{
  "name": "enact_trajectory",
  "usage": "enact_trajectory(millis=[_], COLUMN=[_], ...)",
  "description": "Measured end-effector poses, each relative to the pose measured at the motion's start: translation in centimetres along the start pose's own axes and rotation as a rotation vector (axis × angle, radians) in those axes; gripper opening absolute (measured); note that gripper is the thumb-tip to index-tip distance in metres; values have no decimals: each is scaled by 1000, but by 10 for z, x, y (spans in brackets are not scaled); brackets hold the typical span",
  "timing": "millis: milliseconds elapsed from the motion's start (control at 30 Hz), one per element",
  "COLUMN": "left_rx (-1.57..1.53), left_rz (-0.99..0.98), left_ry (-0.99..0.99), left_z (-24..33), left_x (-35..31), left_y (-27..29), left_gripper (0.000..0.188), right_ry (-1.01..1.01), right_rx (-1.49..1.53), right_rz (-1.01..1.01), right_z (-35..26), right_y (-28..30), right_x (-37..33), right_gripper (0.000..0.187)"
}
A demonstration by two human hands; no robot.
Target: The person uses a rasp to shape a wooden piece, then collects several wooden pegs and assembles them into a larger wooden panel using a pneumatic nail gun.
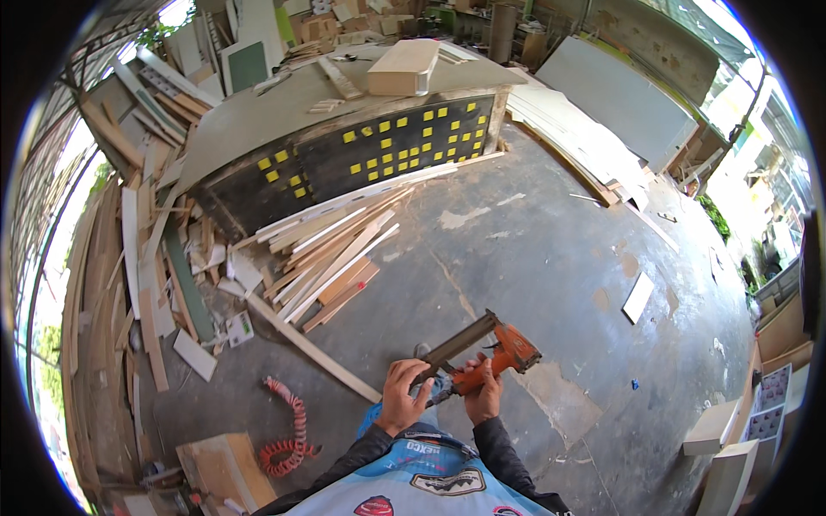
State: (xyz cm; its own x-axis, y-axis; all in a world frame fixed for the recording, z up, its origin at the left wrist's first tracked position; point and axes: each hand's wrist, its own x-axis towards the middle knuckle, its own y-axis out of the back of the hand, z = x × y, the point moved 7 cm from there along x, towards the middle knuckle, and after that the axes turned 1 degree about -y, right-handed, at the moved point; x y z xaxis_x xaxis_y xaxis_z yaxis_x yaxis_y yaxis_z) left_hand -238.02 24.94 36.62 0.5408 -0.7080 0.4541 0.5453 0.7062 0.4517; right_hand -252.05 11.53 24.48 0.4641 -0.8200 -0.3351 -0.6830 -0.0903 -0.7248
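In front of my body I hold an orange and dark nail gun (pixel 516 347), its long dark magazine slanting from upper right down to the left. My right hand (pixel 483 396) is wrapped round the handle. At the magazine's lower end, my left hand (pixel 403 399) has its fingers and thumb closed on it. Whether a strip of nails is there cannot be made out. A red coiled air hose (pixel 298 421) lies on the floor to the left, apart from my hands.
A large workbench (pixel 284 112) with yellow squares on its dark side stands ahead, a box-shaped wooden piece (pixel 403 69) on top. Loose wood strips (pixel 331 258) lie before it, and a long batten (pixel 314 348) reaches toward me. Boards (pixel 107 284) crowd the left; a white offcut (pixel 637 297) lies right.
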Motion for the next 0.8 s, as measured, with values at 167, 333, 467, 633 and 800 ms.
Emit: enact_trajectory(millis=[167, 333, 467, 633, 800], left_rx=[-70, -233, -266, -421, -507], left_rz=[2, -120, -110, -21, 188], left_ry=[93, 197, 301, 431, 465], left_z=[-51, -118, -170, -259, -338], left_x=[126, 265, 355, 450, 560], left_y=[-24, -48, -64, -97, -110], left_gripper=[19, 20, 21, 23, 19], right_ry=[113, 267, 301, 325, 305], right_rx=[40, 67, 47, 50, 28], right_rz=[171, 289, 402, 411, 328], right_z=[-62, -119, -136, -162, -191], right_y=[21, 10, 14, -16, -62], right_x=[115, 212, 286, 423, 624], right_gripper=[39, 36, 29, 26, 18])
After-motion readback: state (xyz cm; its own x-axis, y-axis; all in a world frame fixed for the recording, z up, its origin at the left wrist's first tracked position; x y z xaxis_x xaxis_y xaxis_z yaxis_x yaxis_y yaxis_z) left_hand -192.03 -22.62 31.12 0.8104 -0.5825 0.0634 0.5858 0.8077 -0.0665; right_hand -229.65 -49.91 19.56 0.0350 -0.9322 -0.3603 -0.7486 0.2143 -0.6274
